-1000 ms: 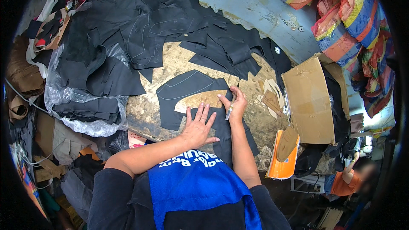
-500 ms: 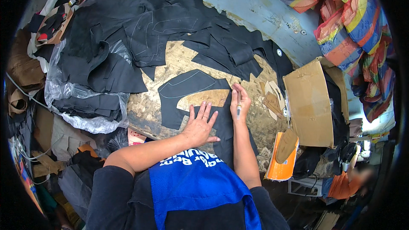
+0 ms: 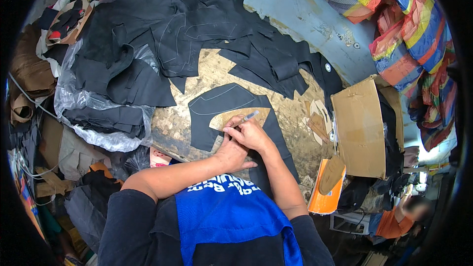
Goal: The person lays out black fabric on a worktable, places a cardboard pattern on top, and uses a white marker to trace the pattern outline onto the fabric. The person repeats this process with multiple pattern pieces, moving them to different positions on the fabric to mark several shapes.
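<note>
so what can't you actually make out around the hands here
- Head view: pen tip, too small to tell whether it touches the tan pattern piece.
- Left hand palm and its contact, covered by the right hand.
- Near end of the black fabric piece, hidden by both forearms.

A tan cardboard pattern point(image 3: 235, 117) lies flat on black fabric point(image 3: 221, 101), a white marking pencil point(image 3: 249, 116) tilted over it.

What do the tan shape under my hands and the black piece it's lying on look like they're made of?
Tan template: probably stiff cardboard or paperboard, matte, flat with clean-cut edges. Black piece: seemingly thin, limp fabric or synthetic leather, dull finish, showing pale traced lines.
</note>
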Demonstrator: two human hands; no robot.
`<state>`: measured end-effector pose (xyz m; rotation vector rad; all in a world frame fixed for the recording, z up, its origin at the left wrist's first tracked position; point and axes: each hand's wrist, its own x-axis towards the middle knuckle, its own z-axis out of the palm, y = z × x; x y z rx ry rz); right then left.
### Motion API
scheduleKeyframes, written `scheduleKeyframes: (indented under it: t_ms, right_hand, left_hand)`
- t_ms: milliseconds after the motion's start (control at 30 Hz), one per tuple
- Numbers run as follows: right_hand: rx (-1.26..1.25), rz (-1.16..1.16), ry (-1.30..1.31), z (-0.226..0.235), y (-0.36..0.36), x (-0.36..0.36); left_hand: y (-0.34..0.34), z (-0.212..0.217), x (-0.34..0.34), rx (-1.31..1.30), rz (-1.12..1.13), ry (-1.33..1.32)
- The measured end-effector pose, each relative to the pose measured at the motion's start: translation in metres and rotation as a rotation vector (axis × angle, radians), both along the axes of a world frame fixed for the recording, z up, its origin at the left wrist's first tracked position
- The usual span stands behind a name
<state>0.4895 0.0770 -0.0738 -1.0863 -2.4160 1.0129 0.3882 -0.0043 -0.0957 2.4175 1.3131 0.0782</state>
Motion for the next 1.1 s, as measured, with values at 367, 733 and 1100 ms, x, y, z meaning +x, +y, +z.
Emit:
scheduleKeyframes:
  t_ms: [367,733,1100]
  right_hand:
    - [0.051,0.063,0.207,0.006,0.002,-0.042]
    - [0.042,-0.075,0.146,-0.002,0.01,-0.049]
    - [0.143,-0.722,0.096,0.005,0.048,0.032]
  left_hand:
    - [0.004,0.009,-0.002,-0.1,0.007,-0.09]
    - [0.004,0.018,-0.004,-0.121,0.009,-0.027]
    - [0.027,0.045,-0.008,-0.016,0.087,0.037]
